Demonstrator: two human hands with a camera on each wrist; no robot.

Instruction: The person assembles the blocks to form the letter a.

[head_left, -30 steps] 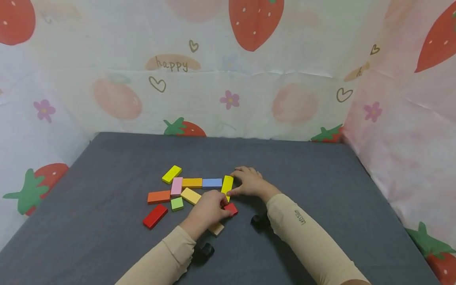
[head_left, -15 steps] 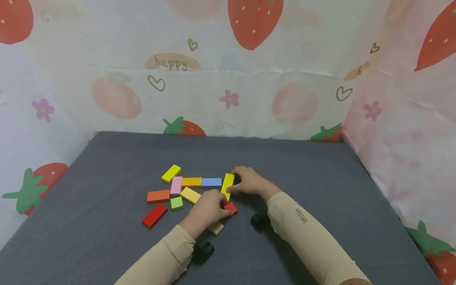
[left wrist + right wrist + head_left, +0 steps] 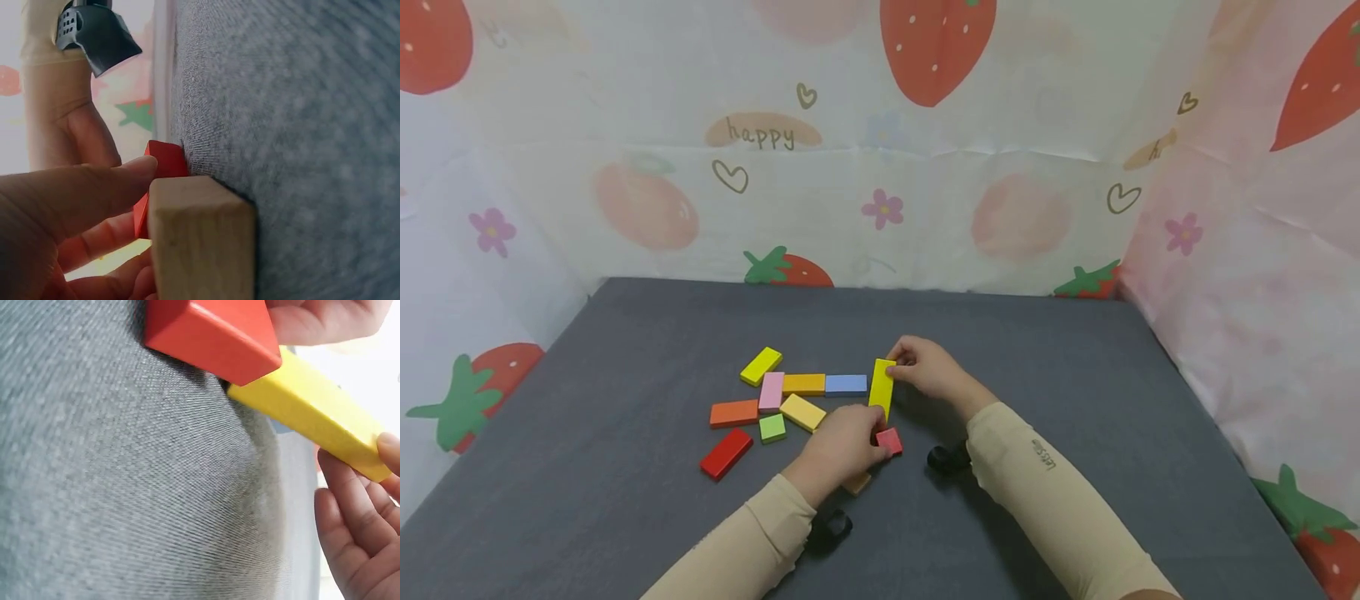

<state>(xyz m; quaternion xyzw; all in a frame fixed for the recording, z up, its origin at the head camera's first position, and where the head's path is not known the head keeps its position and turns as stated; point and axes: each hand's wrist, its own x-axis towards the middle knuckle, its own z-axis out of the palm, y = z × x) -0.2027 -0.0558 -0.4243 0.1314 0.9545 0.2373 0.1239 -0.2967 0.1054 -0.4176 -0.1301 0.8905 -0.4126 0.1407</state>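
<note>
My right hand [image 3: 928,367] pinches the upper end of a yellow block [image 3: 882,392] between thumb and fingers. In the right wrist view the yellow block [image 3: 312,403] slants, its held end raised and its other end low beside the red block [image 3: 215,337]. My left hand [image 3: 842,442] holds that small red block [image 3: 890,442], thumb on one side and fingers on the other. A plain wooden block [image 3: 857,483] lies partly hidden under the left hand; the wooden block [image 3: 200,237] looms close in the left wrist view.
Left of the hands lie a blue block [image 3: 846,385], an orange-yellow block [image 3: 804,384], a pink block [image 3: 771,392], a cream-yellow block [image 3: 802,412], a green block [image 3: 772,429], an orange block [image 3: 733,413], a red oblong block [image 3: 726,454] and another yellow block [image 3: 762,367].
My right hand has lifted the far end of the yellow block and shifted it slightly right, away from the blue block. The left hand and small red block have moved slightly right.
</note>
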